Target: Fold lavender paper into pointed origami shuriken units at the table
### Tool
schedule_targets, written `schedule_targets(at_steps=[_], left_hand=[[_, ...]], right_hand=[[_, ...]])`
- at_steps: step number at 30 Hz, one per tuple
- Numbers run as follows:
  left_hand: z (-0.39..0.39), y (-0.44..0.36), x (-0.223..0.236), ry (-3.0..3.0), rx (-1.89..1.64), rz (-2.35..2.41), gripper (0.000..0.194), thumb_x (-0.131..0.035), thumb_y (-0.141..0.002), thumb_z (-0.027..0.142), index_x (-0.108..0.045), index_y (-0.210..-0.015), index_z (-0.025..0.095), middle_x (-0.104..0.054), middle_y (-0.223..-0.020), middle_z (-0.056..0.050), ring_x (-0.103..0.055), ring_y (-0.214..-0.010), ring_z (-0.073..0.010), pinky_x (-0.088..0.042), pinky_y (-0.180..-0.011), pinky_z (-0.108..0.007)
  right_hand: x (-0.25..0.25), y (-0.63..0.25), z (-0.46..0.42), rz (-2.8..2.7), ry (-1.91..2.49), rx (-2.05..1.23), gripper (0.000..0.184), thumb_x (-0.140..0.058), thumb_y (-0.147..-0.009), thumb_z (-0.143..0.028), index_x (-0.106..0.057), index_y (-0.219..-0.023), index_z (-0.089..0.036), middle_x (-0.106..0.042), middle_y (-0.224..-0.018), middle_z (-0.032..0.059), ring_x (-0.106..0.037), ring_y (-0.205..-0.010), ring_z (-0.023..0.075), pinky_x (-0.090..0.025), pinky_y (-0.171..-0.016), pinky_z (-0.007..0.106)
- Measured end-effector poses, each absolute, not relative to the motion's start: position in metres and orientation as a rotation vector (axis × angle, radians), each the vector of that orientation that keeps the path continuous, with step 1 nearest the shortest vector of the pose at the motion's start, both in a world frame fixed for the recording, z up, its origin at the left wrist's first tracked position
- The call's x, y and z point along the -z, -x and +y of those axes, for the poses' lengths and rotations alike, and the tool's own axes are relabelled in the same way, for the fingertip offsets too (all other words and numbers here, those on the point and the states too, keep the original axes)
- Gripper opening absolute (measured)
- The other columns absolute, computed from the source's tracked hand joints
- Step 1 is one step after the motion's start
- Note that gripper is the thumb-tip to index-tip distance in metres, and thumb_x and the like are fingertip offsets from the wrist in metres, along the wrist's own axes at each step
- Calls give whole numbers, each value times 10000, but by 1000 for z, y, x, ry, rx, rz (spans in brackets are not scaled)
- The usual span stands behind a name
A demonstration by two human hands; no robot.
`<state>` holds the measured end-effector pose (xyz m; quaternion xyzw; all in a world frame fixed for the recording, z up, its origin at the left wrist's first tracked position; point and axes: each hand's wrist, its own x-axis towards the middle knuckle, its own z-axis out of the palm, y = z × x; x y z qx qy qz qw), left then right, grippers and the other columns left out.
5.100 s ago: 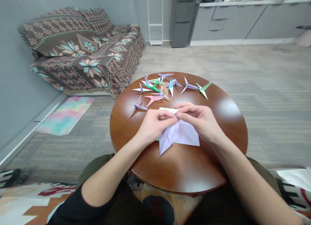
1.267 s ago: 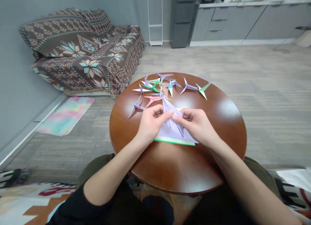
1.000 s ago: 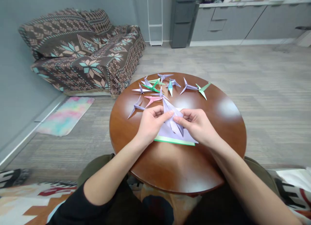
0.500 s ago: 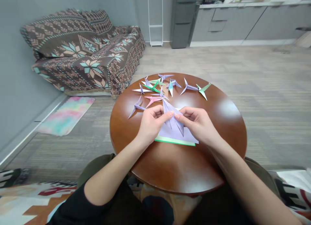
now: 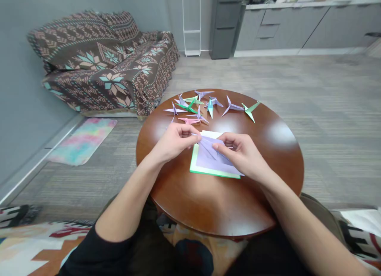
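Where the folded paper is: as I read it from my remote post, the lilac folded paper (image 5: 209, 147) sits at the centre of the frame, in both hands, its narrow end pointing left.
Left hand (image 5: 176, 143): fingers pinched on the paper's left tip.
Right hand (image 5: 242, 151): fingers grasping the paper's right part, thumb on the upper face; the other fingertips are hidden behind it.
Sheets: a lilac sheet (image 5: 228, 169) lies on a green-edged sheet (image 5: 193, 165) beneath the work; I cannot tell whether the folded paper touches them.
Table (image 5: 220, 208): round, brown, glossy, in the middle of the frame.
Paper figures: grouped along the table's far side, upper middle of the frame, including a pink figure (image 5: 190, 120), a blue figure (image 5: 210, 106) and, at the right end, a light green figure (image 5: 250, 110).
Step in hand: I judge it to be folding, with a narrow point being shaped.
Next move: in my judgement, it calls for steady right fingers and a light, accurate crease from the left; excess force could crumple the tip.
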<state>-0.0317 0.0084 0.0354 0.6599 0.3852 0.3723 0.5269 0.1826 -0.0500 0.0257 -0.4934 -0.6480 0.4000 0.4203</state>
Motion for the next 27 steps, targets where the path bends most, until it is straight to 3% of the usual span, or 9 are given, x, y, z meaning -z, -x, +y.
schedule_targets(at_steps=[10, 14, 18, 27], left_hand=[[16, 46, -42, -1766, -817, 990, 82, -696, -694, 177, -770, -672, 149, -667, -583, -15, -550, -519, -106, -409, -518, -212], [20, 50, -40, -1550, -961, 908, 140, -647, -728, 232, -744, -671, 149, -689, -636, -48, -571, -522, -114, -446, -500, -218], [12, 41, -35, -1574, -787, 788, 190, -782, -773, 332, -760, -838, 155, -667, -630, -23, -590, -528, -126, -474, -494, -226], [-7, 18, -34, -1648, -658, 839, 233, -782, -810, 321, -663, -722, 140, -577, -537, 45, -525, -464, -68, -422, -480, -176]], right_hand=[[-22, -183, -50, -1643, 1228, -1039, 275, -687, -903, -383, -651, -733, -170, -581, -685, -6, -466, -635, 130, -321, -577, 276], [-24, -185, -48, -1595, 1201, -1087, 293, -695, -889, -400, -634, -716, -171, -566, -666, -14, -464, -615, 123, -319, -574, 274], [-26, -186, -48, -1542, 1189, -1131, 276, -709, -866, -402, -657, -740, -162, -608, -686, -5, -488, -612, 122, -340, -581, 273], [-25, -182, -51, -1595, 1189, -1113, 119, -663, -779, -257, -712, -754, -151, -640, -686, -14, -490, -618, 115, -326, -565, 259]])
